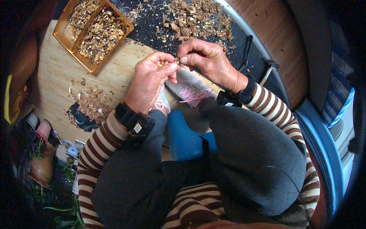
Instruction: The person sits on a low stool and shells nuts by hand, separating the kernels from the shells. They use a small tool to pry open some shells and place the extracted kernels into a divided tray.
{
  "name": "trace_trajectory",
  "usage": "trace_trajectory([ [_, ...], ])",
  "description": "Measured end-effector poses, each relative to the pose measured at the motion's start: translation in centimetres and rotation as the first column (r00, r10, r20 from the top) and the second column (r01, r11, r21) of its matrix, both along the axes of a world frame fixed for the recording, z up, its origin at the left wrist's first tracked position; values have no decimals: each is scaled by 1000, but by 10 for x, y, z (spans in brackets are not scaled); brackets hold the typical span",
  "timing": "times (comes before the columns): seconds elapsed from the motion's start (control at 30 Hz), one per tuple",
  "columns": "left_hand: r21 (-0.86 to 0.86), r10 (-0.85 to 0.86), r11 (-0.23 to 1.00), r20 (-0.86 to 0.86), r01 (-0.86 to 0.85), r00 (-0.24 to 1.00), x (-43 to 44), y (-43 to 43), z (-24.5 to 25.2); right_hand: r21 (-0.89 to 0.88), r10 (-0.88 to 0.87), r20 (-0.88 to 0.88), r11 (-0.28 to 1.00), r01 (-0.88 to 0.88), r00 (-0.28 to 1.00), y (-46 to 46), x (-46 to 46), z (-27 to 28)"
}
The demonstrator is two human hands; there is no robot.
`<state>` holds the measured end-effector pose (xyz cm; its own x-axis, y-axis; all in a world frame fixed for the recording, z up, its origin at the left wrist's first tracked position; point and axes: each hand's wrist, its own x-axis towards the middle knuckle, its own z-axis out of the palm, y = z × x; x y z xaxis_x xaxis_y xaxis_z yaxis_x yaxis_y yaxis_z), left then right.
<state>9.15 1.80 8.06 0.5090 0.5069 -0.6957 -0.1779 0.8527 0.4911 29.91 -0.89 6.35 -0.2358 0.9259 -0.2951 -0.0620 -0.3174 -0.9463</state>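
My left hand (154,77) holds walnut pieces (163,63) between its thumb and curled fingers. Thumb and forefinger of my right hand (207,58) pinch a small walnut piece (177,60) right at the left hand's fingertips. At the upper left, a divided amber plastic tray (125,30) holds shelled walnut kernels (103,34) in its compartments. Walnut shells and broken bits (191,21) lie spread over a dark surface beyond my hands. A smaller heap of shell fragments (95,104) sits on the wood-patterned floor, partly over a piece of black plastic (83,118).
Below my hands are my sneakers (190,86) and a blue plastic stool (180,137). A curved metal tube (251,28) edges the dark surface. Shoes (43,160) and green plants (68,169) stand at the lower left; blue plastic basins (323,143) are at the right.
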Motion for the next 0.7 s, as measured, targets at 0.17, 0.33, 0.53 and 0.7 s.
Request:
trace_trajectory([
  [0.17,41,38,999,-54,-35,998,0,0,-3,-159,-34,-79,987,21,996,0,-2,3],
  [0.33,59,61,996,-23,-60,998,-2,-1,-5,-172,-34,-86,985,19,996,0,0,4],
  [0.53,94,27,995,-54,-22,998,-3,1,-4,10,-42,67,999,41,997,-2,-3,0],
  [0.7,93,-3,996,-124,15,992,-1,2,2,353,-87,274,935,-16,958,-3,-6,-4],
])
